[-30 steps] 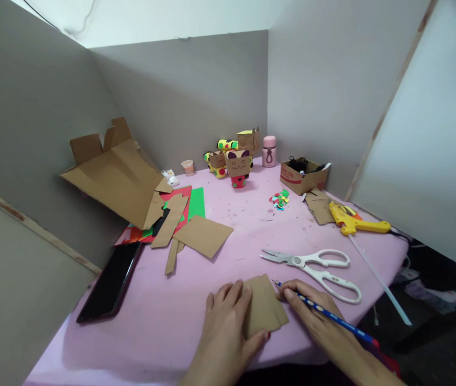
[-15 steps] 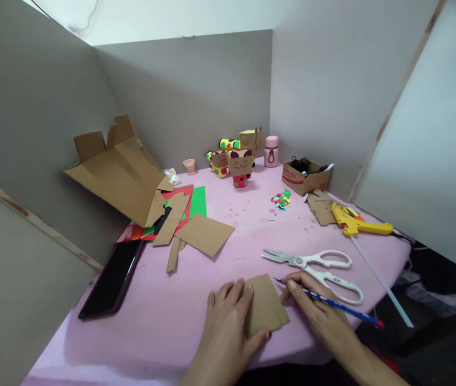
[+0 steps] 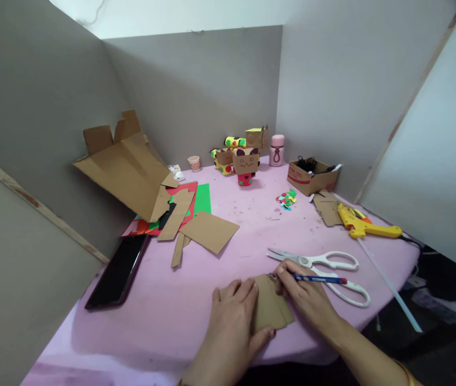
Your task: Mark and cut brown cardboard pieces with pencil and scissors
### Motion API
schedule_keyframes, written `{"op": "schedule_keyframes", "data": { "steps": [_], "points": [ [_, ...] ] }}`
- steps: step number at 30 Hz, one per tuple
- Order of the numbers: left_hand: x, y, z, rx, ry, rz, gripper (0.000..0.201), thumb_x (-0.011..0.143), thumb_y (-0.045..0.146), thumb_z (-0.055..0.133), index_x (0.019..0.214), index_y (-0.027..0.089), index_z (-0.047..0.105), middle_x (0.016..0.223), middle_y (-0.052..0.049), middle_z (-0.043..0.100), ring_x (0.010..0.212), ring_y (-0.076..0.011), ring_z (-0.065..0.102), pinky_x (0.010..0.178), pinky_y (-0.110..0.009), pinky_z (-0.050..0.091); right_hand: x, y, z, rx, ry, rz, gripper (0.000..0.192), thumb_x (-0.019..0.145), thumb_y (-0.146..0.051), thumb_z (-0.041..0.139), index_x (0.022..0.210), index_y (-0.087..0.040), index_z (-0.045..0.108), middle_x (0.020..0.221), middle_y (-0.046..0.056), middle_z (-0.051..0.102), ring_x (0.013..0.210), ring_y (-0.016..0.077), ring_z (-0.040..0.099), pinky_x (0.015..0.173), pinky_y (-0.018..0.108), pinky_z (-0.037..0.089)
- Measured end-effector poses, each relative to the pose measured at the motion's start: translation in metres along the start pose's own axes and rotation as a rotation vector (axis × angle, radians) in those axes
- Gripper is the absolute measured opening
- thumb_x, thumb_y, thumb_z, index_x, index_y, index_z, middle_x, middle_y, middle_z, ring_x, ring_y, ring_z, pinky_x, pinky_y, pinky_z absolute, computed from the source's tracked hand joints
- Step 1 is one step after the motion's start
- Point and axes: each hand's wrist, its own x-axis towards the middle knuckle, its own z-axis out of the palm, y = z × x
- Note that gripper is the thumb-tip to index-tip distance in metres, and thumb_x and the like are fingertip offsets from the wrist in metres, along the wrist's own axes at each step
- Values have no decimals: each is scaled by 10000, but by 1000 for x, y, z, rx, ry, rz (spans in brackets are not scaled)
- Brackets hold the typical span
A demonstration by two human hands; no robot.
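Pencil (image 3: 312,278) swung flatter; right hand (image 3: 304,295) grips it, left hand (image 3: 234,321) flat, open on cardboard (image 3: 272,311).

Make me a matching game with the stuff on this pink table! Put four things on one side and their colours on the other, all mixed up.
Things:
1. glue gun
2. scissors
3. pencil held in the right hand
4. small cardboard piece under the left hand

Colours:
A. brown
B. white handles
C. yellow
D. blue with a red end

Right pairs: 1-C, 2-B, 3-D, 4-A
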Motion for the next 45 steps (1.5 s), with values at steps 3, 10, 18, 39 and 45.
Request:
{"op": "schedule_keyframes", "data": {
  "steps": [3,10,18,39,45],
  "points": [
    [0,1,1,1,11,3,612,684,438,641,1234,208,506,1326,-79,540,1194,-339,430,956,-555,320,-1,-2,1,-21,-4,-7,316,916,-285,374,613,-236,450,549,-64,473,560,149,493,566,270,369],
    [-1,-1,2,29,42,39,593,700,459,626,1231,228,499,1320,-77,543,1175,-333,440,930,-559,338,-3,-3,-1,-86,-27,-51,305,923,-250,359,625,-245,421,566,-55,477,552,151,496,562,274,381],
    [-2,1,0,76,17,72,507,732,468,592,1208,315,506,1309,-66,527,1155,-334,437,895,-542,358,-2,3,0,-214,-45,-188,294,916,-215,354,637,-248,442,591,-28,515,556,165,528,550,284,399],
    [-3,2,1,72,33,78,493,730,468,584,1191,311,508,1292,-68,532,1143,-326,442,884,-536,359,-9,-1,2,-293,-106,-167,283,932,-258,325,657,-250,387,573,-48,458,510,142,495,512,257,372],
    [-5,3,-1,65,36,76,491,726,446,592,1190,310,504,1296,-64,527,1155,-326,432,896,-550,353,-11,0,1,-242,-125,-148,288,945,-286,299,679,-251,403,597,-37,482,534,151,513,530,259,397]
  ]
}}
